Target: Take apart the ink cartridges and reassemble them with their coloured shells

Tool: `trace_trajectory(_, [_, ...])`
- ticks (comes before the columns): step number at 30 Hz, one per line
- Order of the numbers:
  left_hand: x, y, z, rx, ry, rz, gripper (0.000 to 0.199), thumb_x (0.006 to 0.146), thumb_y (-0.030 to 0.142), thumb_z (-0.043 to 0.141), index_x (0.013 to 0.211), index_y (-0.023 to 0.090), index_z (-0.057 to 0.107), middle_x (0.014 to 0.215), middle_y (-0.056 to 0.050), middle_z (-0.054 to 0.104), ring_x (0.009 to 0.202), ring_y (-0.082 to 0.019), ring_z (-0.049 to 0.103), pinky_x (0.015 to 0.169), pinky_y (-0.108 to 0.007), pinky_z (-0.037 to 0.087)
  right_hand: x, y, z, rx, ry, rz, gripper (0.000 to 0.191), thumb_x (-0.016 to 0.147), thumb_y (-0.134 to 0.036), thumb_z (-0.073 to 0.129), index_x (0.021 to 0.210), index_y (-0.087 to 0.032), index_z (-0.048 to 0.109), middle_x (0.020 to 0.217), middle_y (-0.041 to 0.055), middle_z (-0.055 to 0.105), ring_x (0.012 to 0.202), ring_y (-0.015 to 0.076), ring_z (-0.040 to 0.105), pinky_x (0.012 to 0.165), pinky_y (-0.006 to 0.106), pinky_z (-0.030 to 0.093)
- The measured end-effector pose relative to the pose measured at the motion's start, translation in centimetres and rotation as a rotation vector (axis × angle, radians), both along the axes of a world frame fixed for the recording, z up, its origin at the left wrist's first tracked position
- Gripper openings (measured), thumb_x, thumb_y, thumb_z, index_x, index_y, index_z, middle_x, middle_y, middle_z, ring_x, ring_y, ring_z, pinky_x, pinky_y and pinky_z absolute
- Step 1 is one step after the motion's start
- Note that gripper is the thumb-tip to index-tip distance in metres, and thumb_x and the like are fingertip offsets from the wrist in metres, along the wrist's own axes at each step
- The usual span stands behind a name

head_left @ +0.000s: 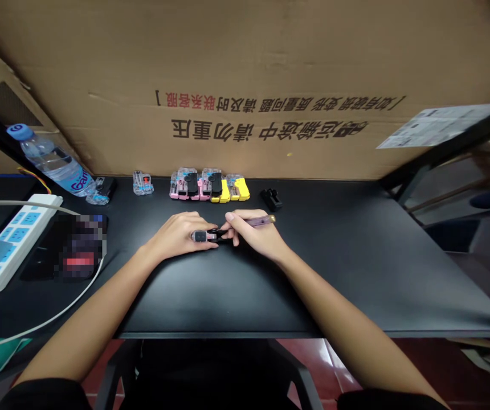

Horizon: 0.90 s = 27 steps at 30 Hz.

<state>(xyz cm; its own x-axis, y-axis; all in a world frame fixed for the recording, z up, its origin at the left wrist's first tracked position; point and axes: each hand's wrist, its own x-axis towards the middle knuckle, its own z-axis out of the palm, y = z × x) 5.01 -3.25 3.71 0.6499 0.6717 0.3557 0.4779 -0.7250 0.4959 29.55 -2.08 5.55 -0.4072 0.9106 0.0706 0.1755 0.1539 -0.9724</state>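
My left hand is closed around a small black and clear plastic device held just above the black desk. Fingers of my right hand pinch a slim screwdriver with a purplish handle and a brass-coloured end. Its working tip points left toward the device and is hidden behind my fingers. Both hands are close together, with right fingertips at the device's right side. Beyond them stands a row of small clear-cased devices with pink parts and yellow parts. Right of that row lies a small black plastic part.
A clear-cased piece with an orange spot lies left of the row. Farther left are a water bottle, a white power strip and a trailing white cable. A large cardboard sheet walls off the desk's back.
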Motion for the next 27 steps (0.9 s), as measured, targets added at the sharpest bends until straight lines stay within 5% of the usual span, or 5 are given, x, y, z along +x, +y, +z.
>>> trace_trajectory(14, [1.5, -0.9, -0.4, 0.226, 0.157, 0.124, 0.037, 0.103, 0.043, 0.073, 0.125, 0.015, 0.080, 0.097, -0.010, 0.082, 0.087, -0.024, 0.075, 0.078, -0.036, 0.054, -2.7, -1.3, -1.0, -0.083, 0.166, -0.416, 0.068, 0.084, -0.083, 0.073, 0.059, -0.020, 0.073, 0.042, 0.0029, 0.059, 0.033, 0.0130, 0.052, 0.038, 0.027, 0.048])
trace_trajectory(20, [1.1, -0.4, -0.6, 0.095, 0.071, 0.164, 0.037, 0.098, 0.048, 0.079, 0.122, 0.020, 0.082, 0.097, -0.008, 0.083, 0.087, -0.023, 0.076, 0.080, -0.034, 0.055, -1.9, -0.9, -0.3, -0.087, 0.170, -0.364, 0.067, 0.089, -0.079, 0.071, 0.060, -0.019, 0.074, 0.045, 0.0042, 0.062, 0.035, 0.0131, 0.052, 0.037, 0.026, 0.042])
trace_trajectory(27, [0.3, 0.1, -0.9, -0.101, -0.078, 0.112, 0.036, 0.093, 0.046, 0.086, 0.119, 0.021, 0.084, 0.095, -0.006, 0.083, 0.084, -0.021, 0.074, 0.077, -0.032, 0.056, -0.4, -0.6, -0.2, -0.046, 0.099, -0.104, 0.062, 0.094, -0.070, 0.070, 0.062, -0.018, 0.078, 0.045, 0.0021, 0.060, 0.039, 0.0121, 0.052, 0.044, 0.026, 0.042])
